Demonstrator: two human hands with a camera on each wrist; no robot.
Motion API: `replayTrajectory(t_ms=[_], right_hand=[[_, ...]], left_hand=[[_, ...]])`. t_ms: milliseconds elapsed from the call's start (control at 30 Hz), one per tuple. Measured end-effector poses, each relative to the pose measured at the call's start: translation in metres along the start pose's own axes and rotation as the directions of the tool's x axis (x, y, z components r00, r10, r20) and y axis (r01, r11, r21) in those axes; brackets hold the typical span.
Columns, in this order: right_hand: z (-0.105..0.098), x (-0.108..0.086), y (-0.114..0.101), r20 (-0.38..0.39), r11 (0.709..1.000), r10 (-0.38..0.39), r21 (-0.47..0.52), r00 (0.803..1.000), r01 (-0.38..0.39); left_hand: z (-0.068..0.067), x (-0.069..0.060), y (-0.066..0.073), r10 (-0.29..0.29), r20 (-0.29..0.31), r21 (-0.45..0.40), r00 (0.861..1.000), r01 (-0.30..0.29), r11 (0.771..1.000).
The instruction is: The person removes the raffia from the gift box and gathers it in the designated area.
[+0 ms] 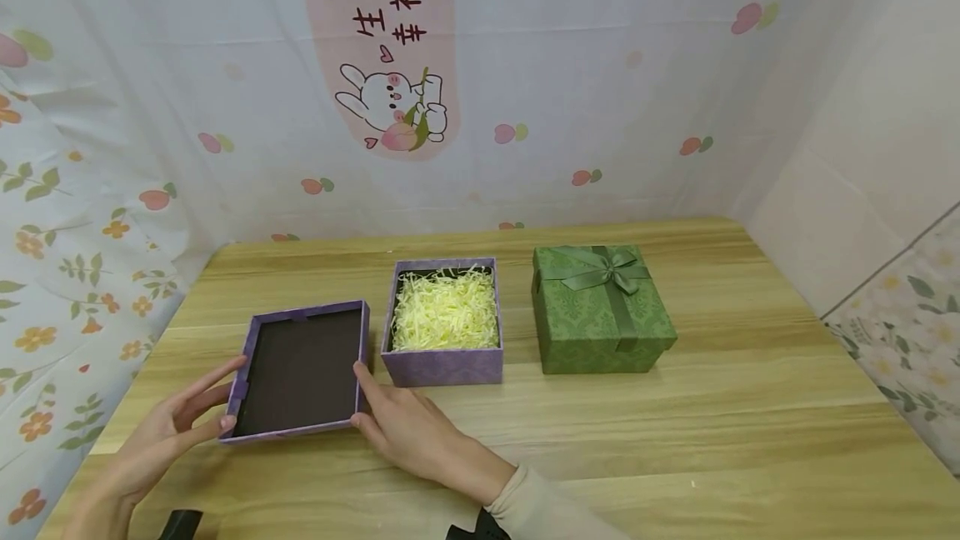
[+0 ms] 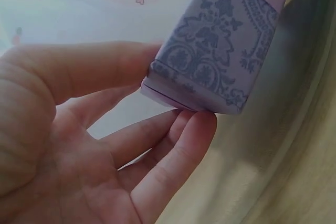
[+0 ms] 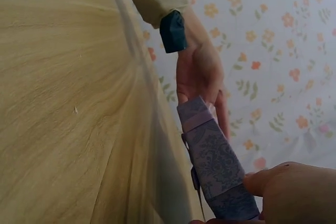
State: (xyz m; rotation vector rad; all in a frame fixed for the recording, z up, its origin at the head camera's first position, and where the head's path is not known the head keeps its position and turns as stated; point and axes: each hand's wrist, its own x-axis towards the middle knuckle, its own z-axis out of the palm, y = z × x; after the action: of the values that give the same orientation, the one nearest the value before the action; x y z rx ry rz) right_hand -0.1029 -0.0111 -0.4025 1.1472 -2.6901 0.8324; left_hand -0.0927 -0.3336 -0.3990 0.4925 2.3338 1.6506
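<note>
A purple patterned box lid (image 1: 306,372) has its dark inner side turned up at the left of the head view. My left hand (image 1: 168,436) pinches its left edge; in the left wrist view the thumb and fingertips meet the lid's corner (image 2: 210,45). On the opposite edge my right hand (image 1: 412,432) grips the lid, thumb near the front corner. The right wrist view shows the lid (image 3: 214,158) edge-on between both hands, above the tabletop. Just right of it stands the purple box (image 1: 447,367), uncovered, holding pale yellow shredded paper (image 1: 445,311).
A green patterned gift box (image 1: 600,311) with a ribbon bow stands right of the purple box on the wooden table (image 1: 675,457). Printed cloth (image 1: 562,90) hangs behind the table and at its sides. Black wrist gear (image 1: 478,527) shows at the bottom.
</note>
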Motion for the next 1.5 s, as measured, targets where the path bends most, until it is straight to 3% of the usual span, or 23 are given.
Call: replayTrajectory(t_ms=[300, 900, 1267, 1433, 1500], right_hand=[[0.009, 0.000, 0.000, 0.001, 0.999, -0.007, -0.034, 1.000, 0.007], [0.020, -0.004, 0.002, -0.036, 0.983, 0.013, -0.183, 0.999, -0.019], [0.024, -0.007, 0.002, -0.024, 0.970, 0.045, -0.237, 0.999, -0.049], [0.013, -0.009, 0.001, 0.062, 0.983, 0.075, -0.174, 0.995, -0.064], [0.002, -0.012, 0.000, 0.115, 0.991, 0.075, -0.123, 0.991, -0.060]], left_hand=[[0.001, -0.003, -0.010, -0.053, 0.023, -0.033, 0.998, 0.054, 0.998], [0.010, 0.002, -0.014, -0.037, -0.024, -0.008, 0.999, 0.037, 0.999], [0.013, 0.003, -0.018, -0.094, -0.064, 0.039, 0.993, 0.096, 0.995], [0.013, 0.004, -0.018, -0.059, -0.060, 0.094, 0.996, 0.064, 0.994], [0.013, 0.004, -0.018, -0.049, -0.053, 0.080, 0.997, 0.053, 0.995]])
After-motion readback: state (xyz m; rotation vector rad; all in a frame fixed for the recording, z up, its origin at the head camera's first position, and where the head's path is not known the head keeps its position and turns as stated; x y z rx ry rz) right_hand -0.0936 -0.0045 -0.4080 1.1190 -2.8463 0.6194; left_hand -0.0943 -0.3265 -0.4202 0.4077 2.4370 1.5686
